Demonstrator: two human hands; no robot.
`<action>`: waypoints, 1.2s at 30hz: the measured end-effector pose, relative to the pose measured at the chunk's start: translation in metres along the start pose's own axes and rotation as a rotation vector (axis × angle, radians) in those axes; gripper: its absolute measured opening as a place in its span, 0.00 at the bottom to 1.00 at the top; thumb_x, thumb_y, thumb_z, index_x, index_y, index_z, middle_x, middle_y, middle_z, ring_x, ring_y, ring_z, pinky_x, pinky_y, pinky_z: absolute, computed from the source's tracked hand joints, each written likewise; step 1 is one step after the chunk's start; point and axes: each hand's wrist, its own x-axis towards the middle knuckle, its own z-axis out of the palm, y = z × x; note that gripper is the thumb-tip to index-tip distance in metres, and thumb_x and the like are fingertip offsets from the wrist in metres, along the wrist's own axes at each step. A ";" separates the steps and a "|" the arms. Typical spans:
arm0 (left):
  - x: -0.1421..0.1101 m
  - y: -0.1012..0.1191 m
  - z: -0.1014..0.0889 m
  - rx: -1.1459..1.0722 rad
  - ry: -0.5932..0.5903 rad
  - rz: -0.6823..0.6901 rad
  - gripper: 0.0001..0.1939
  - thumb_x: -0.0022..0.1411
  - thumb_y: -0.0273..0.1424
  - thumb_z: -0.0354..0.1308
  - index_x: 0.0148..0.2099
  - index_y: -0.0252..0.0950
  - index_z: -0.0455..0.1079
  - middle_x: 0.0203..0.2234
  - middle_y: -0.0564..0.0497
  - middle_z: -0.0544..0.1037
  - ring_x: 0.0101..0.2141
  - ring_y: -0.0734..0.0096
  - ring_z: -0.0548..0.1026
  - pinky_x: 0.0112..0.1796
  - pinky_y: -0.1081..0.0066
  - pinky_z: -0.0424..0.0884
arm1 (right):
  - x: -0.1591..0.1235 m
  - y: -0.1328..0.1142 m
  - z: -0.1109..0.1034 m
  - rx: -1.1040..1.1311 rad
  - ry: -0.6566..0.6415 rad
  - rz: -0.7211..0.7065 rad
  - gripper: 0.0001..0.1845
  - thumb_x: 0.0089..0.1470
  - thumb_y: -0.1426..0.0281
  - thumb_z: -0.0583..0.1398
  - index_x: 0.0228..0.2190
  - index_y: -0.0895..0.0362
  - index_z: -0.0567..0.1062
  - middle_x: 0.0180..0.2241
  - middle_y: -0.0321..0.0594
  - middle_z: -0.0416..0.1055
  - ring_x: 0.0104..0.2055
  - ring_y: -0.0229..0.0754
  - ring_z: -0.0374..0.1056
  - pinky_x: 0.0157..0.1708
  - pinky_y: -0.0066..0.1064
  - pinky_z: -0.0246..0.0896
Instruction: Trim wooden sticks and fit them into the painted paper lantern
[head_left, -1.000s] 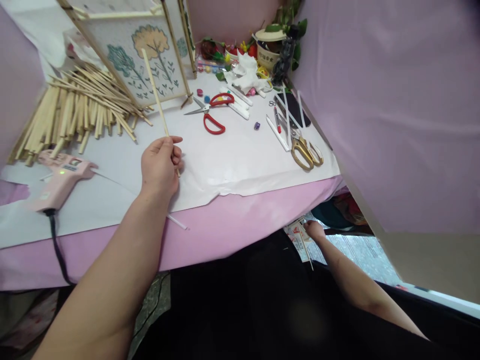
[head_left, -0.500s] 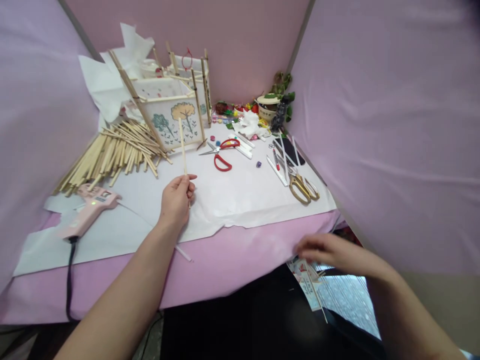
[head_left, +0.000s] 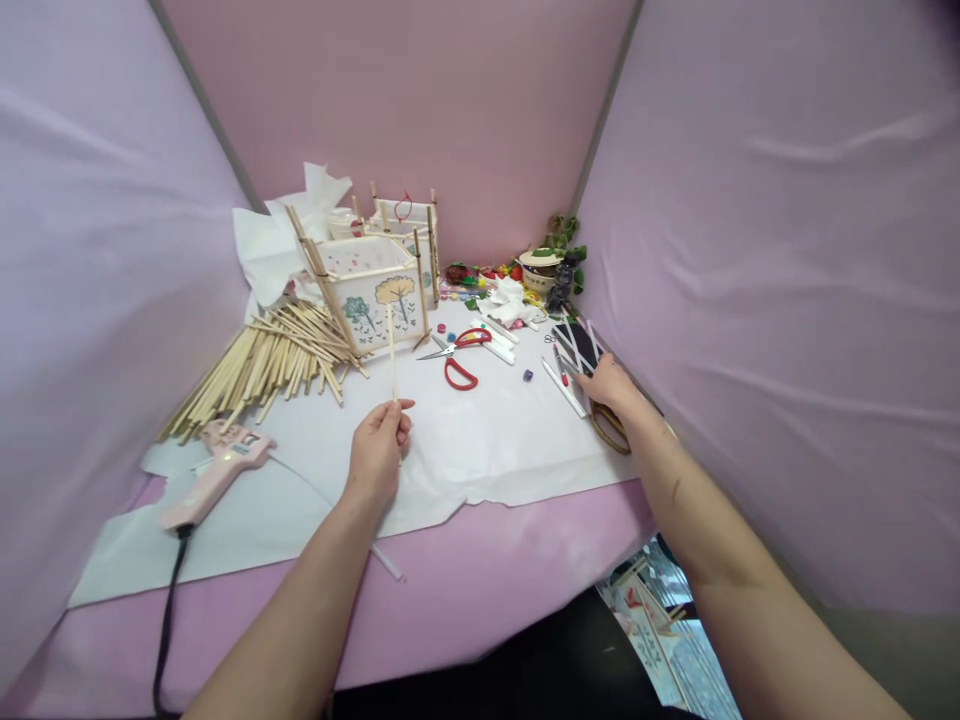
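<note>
My left hand (head_left: 379, 450) pinches a thin wooden stick (head_left: 391, 345) and holds it upright over the white paper sheet (head_left: 480, 450). My right hand (head_left: 611, 385) rests on the gold-handled scissors (head_left: 609, 432) at the right side of the table; its fingers are curled over the blades, beside white glue sticks (head_left: 564, 385) and a dark phone (head_left: 576, 345). A paper lantern frame with tree drawings (head_left: 371, 290) stands behind the stick.
A pile of wooden sticks (head_left: 262, 365) lies at the left. A pink glue gun (head_left: 214, 475) with a black cord sits front left. Red scissors (head_left: 461, 360) lie mid-table. Small decorations, a cup and a plant (head_left: 551, 265) crowd the back right corner. Pink fabric walls enclose the table.
My right hand rose from below the table edge and reached onto the gold scissors at the right. The view tilted upward. My left hand kept holding the stick.
</note>
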 end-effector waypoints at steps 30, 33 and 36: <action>0.000 -0.006 -0.005 -0.016 -0.015 0.009 0.14 0.54 0.40 0.58 0.38 0.35 0.70 0.20 0.57 0.62 0.16 0.82 0.54 0.17 0.77 0.45 | -0.018 0.021 -0.045 0.293 0.292 -0.173 0.26 0.58 0.72 0.49 0.57 0.65 0.60 0.43 0.55 0.72 0.43 0.49 0.70 0.42 0.37 0.61; 0.000 -0.007 -0.007 -0.016 -0.009 0.011 0.14 0.55 0.40 0.57 0.38 0.35 0.70 0.20 0.57 0.62 0.16 0.81 0.54 0.17 0.76 0.44 | -0.009 0.026 -0.040 0.284 0.329 -0.182 0.26 0.58 0.70 0.51 0.57 0.63 0.62 0.43 0.56 0.72 0.42 0.49 0.69 0.40 0.36 0.60; 0.001 -0.008 -0.007 -0.018 -0.006 0.015 0.15 0.55 0.41 0.57 0.38 0.35 0.70 0.20 0.56 0.62 0.16 0.81 0.54 0.18 0.76 0.45 | 0.008 0.032 -0.038 0.165 0.384 -0.204 0.25 0.57 0.71 0.53 0.56 0.64 0.64 0.45 0.59 0.71 0.46 0.50 0.68 0.41 0.36 0.57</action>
